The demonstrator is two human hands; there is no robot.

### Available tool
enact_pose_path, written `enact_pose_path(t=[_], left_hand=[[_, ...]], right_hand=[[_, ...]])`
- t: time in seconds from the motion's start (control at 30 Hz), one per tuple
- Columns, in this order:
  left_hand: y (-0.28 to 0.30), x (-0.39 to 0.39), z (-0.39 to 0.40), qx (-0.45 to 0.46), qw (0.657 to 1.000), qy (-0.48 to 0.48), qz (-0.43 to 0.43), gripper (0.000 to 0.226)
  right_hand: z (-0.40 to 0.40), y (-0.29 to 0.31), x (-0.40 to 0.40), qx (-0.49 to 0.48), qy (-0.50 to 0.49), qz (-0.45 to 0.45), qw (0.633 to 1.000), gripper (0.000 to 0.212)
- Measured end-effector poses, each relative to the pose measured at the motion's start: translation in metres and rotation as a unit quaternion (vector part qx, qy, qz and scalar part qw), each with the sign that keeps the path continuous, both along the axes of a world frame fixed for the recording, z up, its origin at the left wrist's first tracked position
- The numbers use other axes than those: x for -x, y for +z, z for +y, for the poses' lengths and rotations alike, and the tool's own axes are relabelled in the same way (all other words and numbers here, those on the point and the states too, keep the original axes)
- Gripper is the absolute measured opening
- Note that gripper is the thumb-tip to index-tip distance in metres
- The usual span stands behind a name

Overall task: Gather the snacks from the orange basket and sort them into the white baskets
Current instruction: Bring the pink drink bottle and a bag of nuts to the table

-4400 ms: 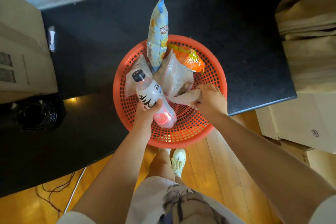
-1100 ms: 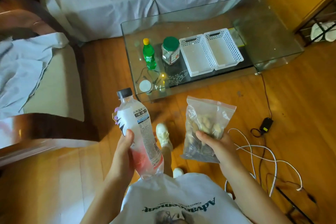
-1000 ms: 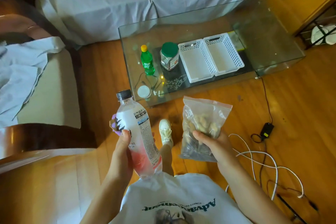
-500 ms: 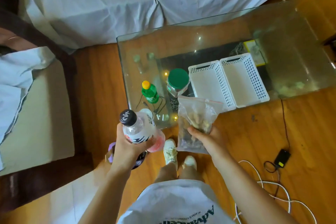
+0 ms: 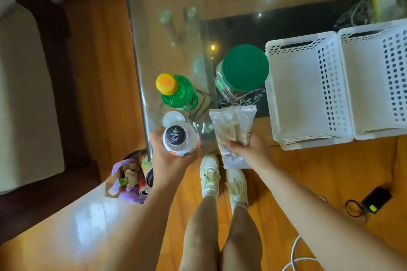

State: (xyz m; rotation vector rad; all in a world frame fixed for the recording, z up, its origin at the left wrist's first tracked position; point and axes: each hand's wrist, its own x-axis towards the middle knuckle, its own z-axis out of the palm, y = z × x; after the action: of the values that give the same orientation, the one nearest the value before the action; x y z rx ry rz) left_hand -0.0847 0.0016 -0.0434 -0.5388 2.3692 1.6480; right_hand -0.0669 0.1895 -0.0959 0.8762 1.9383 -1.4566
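Moved since half a second earlier: the head camera had come in close over the glass table [image 5: 154, 28]; both baskets had slid to 2 o'clock and the pink drink bottle [image 5: 180, 138] now showed cap-up from above.
Head view, left hand [image 5: 169, 158]: at 7 o'clock of the table's near corner, fingers clamped around the bottle, which stood upright over the table edge.
Head view, right hand [image 5: 248, 149]: fingers closed on the lower half of the clear zip bag [image 5: 233, 130], held just left of the near white basket [image 5: 308, 136].
Bag's look: transparent, crinkled, pale brown lumps inside, seal end pointing to 12 o'clock.
Bottle's look: black cap with white scribble, clear body, pink drink low down.
White baskets: near one and far one [image 5: 378, 134] touching side by side; both looked empty.
Orange basket: not in view.
Progress, as a judgement: early; two items carried over, none sorted yet, more probably left to fetch.
Bystanders: green bottle [image 5: 178, 92] and green-lidded jar [image 5: 242, 70] at 12 o'clock of the hands.
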Motion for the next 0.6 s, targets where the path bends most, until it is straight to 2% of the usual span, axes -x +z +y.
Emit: enact_pose_path(t=[0.27, 0.43, 0.6], left_hand=[[-0.024, 0.012, 0.002, -0.009, 1.000, -0.003, 0.022, 0.068], [-0.025, 0.012, 0.003, -0.007, 1.000, -0.015, 0.013, 0.067], [-0.026, 0.010, -0.003, 0.001, 0.999, -0.004, -0.050, 0.068]], right_hand=[[-0.004, -0.038, 0.029, -0.103, 0.071, 0.011, 0.992, 0.046], [-0.003, -0.039, 0.029, -0.109, 0.069, 0.005, 0.992, 0.046], [0.001, -0.032, 0.029, -0.091, 0.043, -0.020, 0.995, 0.056]])
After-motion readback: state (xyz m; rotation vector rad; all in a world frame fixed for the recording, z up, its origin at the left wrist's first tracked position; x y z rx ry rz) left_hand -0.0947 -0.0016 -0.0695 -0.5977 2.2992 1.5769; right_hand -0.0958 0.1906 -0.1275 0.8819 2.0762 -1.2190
